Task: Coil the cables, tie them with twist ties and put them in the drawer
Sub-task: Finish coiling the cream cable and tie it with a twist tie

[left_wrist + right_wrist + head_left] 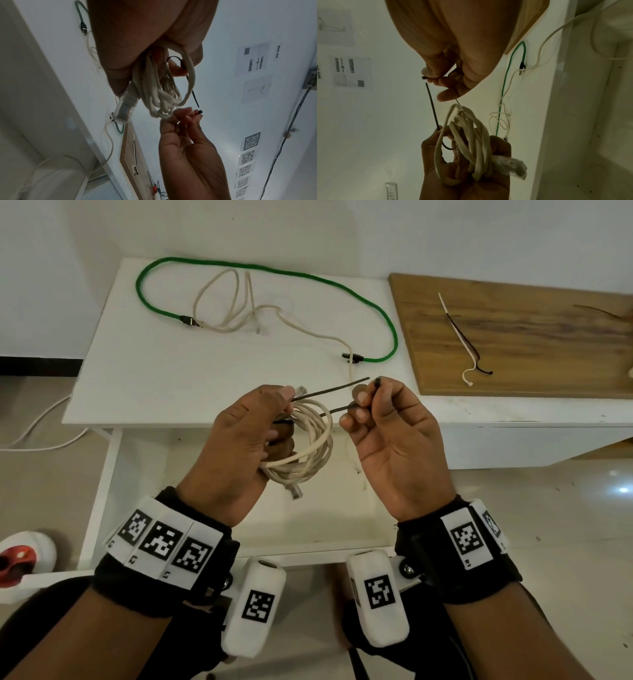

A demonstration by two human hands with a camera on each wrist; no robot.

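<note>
My left hand grips a coiled beige cable above the open white drawer; its clear plug sticks out past the thumb. A black tie runs through the coil. One free end of the tie points toward my right hand. That hand pinches the tie's head end between thumb and fingers, just right of the coil. On the white table lie a green cable and a loose beige cable, both uncoiled.
A wooden board at the right of the table carries a white tie and a dark tie. A white cord trails on the floor at the left. A red and white object sits low left.
</note>
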